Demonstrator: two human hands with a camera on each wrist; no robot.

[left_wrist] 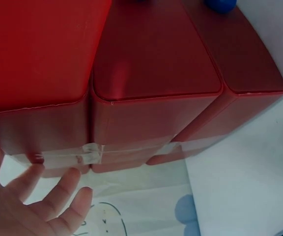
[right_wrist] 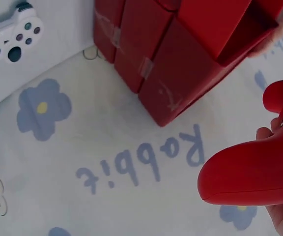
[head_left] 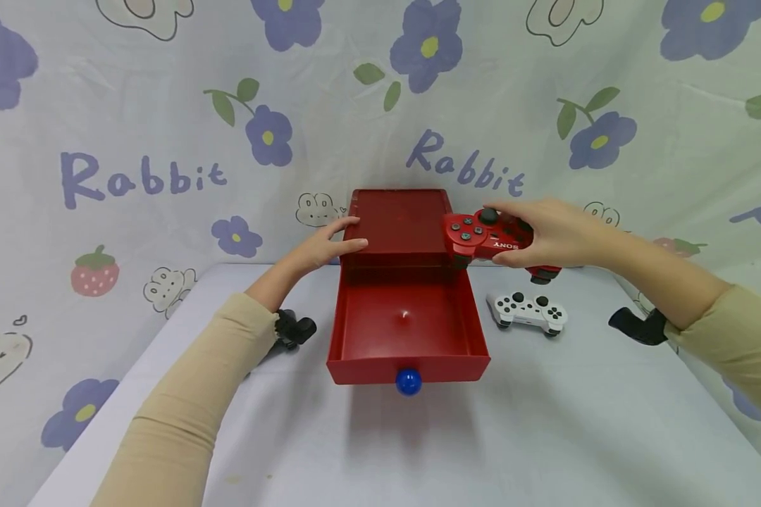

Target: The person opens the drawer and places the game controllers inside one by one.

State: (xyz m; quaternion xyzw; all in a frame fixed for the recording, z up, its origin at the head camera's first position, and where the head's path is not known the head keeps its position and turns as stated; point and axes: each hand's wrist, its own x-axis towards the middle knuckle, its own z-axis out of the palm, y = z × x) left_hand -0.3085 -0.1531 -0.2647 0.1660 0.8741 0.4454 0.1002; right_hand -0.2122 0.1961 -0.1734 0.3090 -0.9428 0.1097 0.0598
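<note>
A red drawer unit (head_left: 401, 222) stands at the back of the table, its top drawer (head_left: 404, 324) pulled out and showing a bare inside. A round blue knob (head_left: 409, 382) sits on the drawer's front. My left hand (head_left: 326, 246) rests against the unit's upper left side with fingers spread; in the left wrist view those fingertips touch the side wall near clear tape. My right hand (head_left: 554, 229) grips a red game controller (head_left: 482, 236) by its middle, held up beside the unit's right side. Part of the controller is hidden behind the fingers.
A white game controller (head_left: 528, 311) lies on the table (head_left: 545, 408) right of the drawer. Partly behind the left forearm is a dark object (head_left: 292, 329), its kind unclear. Behind everything hangs a printed cloth (head_left: 368, 120) with flowers and lettering.
</note>
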